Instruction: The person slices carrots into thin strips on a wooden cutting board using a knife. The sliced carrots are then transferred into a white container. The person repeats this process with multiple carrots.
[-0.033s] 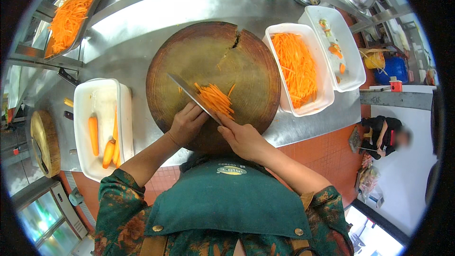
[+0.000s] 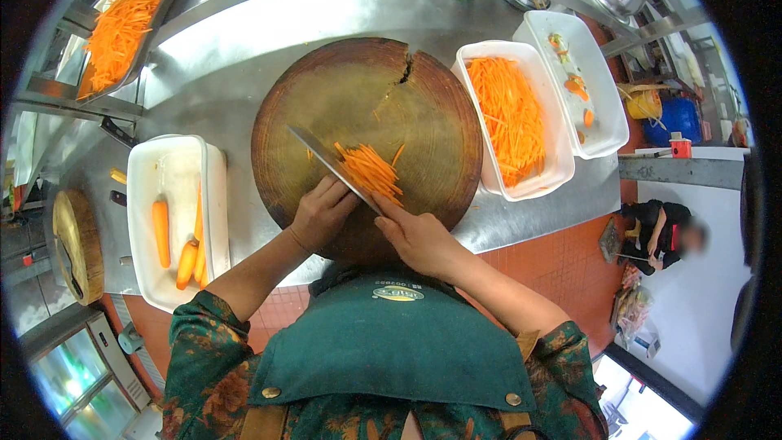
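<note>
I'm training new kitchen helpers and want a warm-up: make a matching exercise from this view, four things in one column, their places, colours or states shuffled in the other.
Things
1. Kitchen knife
2. Unshredded carrots
3. Round wooden chopping block
4. Apron

Places, colours, states
A. Split by a crack at the far edge
B. Dark green
C. Gripped in the right hand
D. Inside the left-hand white tub

Right pairs
1-C; 2-D; 3-A; 4-B
</note>
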Demonstrator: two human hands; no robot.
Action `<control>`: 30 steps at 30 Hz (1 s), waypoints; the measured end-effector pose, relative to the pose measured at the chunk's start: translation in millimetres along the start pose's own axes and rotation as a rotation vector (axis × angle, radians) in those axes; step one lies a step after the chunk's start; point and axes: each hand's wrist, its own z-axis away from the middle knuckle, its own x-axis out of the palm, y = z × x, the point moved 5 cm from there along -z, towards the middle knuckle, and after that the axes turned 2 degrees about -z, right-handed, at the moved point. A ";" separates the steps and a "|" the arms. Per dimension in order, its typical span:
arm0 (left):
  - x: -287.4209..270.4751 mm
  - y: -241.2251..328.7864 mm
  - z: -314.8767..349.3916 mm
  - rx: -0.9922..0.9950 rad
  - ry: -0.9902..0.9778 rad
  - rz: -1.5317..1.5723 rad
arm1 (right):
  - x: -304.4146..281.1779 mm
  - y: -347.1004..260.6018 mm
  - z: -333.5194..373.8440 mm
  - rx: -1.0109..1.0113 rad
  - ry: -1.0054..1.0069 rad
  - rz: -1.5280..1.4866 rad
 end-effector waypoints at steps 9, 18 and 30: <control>-0.5 -0.8 -0.1 -0.019 0.016 0.007 | -9.7 -7.5 15.2 -0.015 -0.028 -0.093; -3.1 1.0 -1.9 0.012 0.048 -0.032 | -9.5 -4.4 23.1 -0.033 -0.012 -0.105; -3.8 1.6 0.6 0.001 0.057 -0.068 | -13.1 -10.1 23.6 -0.006 -0.054 -0.135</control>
